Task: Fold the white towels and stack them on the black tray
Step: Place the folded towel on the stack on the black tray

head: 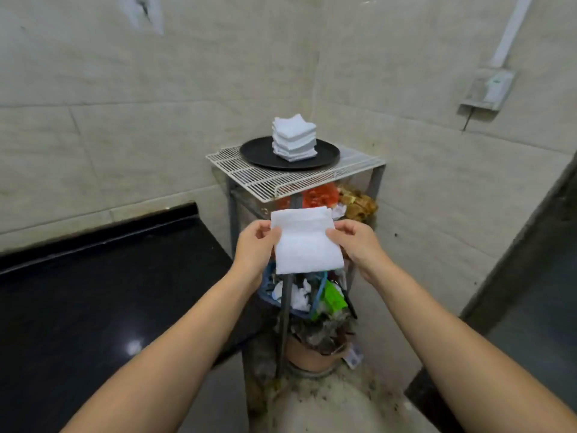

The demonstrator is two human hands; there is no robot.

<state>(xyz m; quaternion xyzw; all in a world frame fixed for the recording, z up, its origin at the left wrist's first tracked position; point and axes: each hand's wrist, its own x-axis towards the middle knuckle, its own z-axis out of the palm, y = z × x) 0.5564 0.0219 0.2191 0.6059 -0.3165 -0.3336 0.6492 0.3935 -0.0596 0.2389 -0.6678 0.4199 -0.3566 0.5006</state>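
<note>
A white towel (304,242), folded into a small rectangle, hangs in the air in front of me. My left hand (254,245) pinches its left edge and my right hand (356,240) pinches its right edge. Beyond it, a round black tray (253,150) lies on a white wire rack (249,175). A stack of several folded white towels (294,137) stands on the right part of the tray. The held towel is well below and in front of the tray.
The rack tops a metal frame (232,210) holding bags and clutter below, with a clay pot (307,354) at its foot. A black glossy counter (103,282) is at my left. Tiled walls close in behind, and a dark door frame (524,245) stands right.
</note>
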